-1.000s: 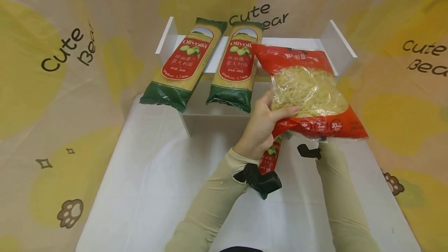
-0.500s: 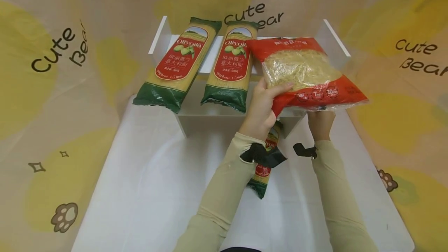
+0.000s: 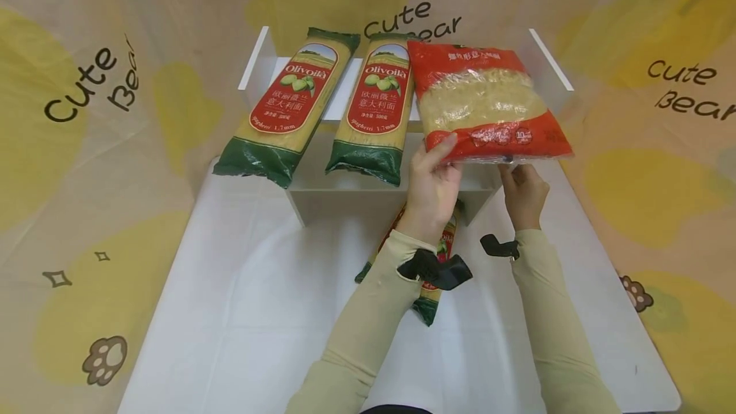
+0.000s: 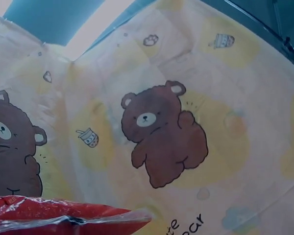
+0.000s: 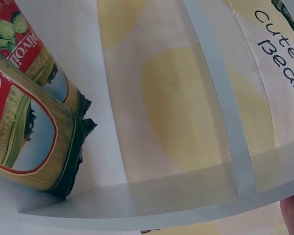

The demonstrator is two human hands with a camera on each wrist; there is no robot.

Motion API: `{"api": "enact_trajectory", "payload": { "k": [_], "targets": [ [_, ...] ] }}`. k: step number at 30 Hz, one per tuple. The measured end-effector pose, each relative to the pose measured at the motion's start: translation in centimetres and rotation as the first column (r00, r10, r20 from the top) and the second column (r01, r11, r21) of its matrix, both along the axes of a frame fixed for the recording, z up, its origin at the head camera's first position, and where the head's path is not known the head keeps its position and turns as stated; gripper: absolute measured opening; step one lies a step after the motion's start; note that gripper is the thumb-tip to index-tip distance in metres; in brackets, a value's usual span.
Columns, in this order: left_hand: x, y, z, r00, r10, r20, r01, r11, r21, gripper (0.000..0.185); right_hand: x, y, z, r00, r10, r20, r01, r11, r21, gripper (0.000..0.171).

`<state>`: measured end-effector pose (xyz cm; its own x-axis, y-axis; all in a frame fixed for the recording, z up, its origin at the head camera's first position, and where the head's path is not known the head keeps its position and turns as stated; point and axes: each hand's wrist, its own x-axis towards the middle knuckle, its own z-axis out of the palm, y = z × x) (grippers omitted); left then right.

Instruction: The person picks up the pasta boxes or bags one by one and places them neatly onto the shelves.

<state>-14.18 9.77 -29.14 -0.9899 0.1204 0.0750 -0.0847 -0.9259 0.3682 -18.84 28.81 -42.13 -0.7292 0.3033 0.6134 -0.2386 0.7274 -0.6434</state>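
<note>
Squaring up on the shelf (image 3: 551, 61)

The bag (image 3: 483, 101) is at the right end, near edge overhanging; best kept flat, without nudging the pack (image 3: 376, 107) just beside it. The left hand (image 3: 431, 197) pinches the near left corner, thumb on top; easing off slowly should suit the film. The right hand (image 3: 526, 198) bends its fingers below; its hold I cannot tell.
</note>
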Motion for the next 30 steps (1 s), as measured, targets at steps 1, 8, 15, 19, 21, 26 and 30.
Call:
{"api": "enact_trajectory", "payload": {
  "k": [1, 8, 15, 19, 21, 26, 30],
  "targets": [
    [0.0, 0.0, -0.2, 1.000, 0.011, 0.003, -0.010, 0.997, -0.077, 0.038, 0.0, 0.0, 0.0, 1.000, -0.007, -0.001, 0.007, 1.000, 0.012, 0.030],
    [-0.5, 0.0, -1.6, 0.993, 0.045, 0.111, -0.004, 0.939, -0.344, 0.042, 0.2, -0.1, 0.1, 0.998, -0.064, -0.013, 0.064, 0.995, 0.076, 0.027],
    [-1.9, 0.3, 0.2, 0.969, 0.062, 0.238, -0.024, 0.987, -0.158, 0.032, 0.0, -0.2, 0.0, 0.999, -0.036, 0.017, 0.036, 0.999, 0.012, 0.024],
    [-3.0, 0.8, 0.7, 0.963, 0.071, 0.260, -0.035, 0.990, -0.140, 0.032, 0.0, -0.3, 0.0, 0.997, -0.051, 0.066, 0.053, 0.998, -0.033, 0.024],
    [-3.2, 0.8, 0.5, 0.967, 0.076, 0.244, -0.022, 0.976, -0.217, 0.032, 0.1, -0.3, 0.0, 0.994, -0.059, 0.095, 0.063, 0.997, -0.045, 0.026],
    [-3.1, 0.2, -0.9, 0.991, 0.054, 0.122, 0.008, 0.890, -0.456, 0.029, 0.2, -0.2, -0.1, 0.991, -0.069, 0.111, 0.076, 0.996, -0.054, 0.026],
    [-3.0, -0.5, -1.8, 0.999, 0.037, 0.001, -0.031, 0.842, -0.538, 0.031, 0.1, -0.2, -0.1, 0.995, -0.052, 0.088, 0.058, 0.996, -0.072, 0.026]
  ]
}}
